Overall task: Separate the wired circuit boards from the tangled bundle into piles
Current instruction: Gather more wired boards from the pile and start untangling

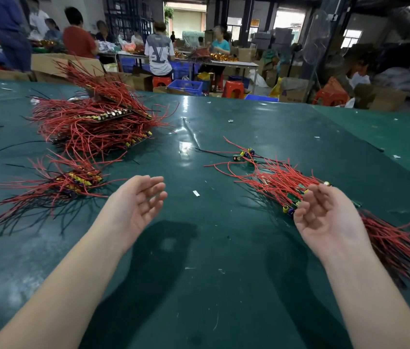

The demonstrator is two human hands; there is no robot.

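Note:
A tangled bundle [282, 182] of small green circuit boards with red and black wires lies on the right of the green table [198, 248]. My right hand [324, 217] hovers palm-up at its near edge, fingers loosely curled, holding nothing. My left hand [138, 202] floats palm-up over bare table, fingers relaxed and empty. A small pile [73, 183] of wired boards lies just left of it. Farther back on the left stands a tall stack [98, 117] of wired boards. A few loose boards [245, 156] sit beyond the bundle.
Scraps of white paper [196, 193] dot the tabletop. More red wires [400, 248] trail off the right side behind my right wrist. Beyond the table's far edge are cardboard boxes [55, 64], blue crates [185, 86], red stools [234, 89] and several seated people at another table.

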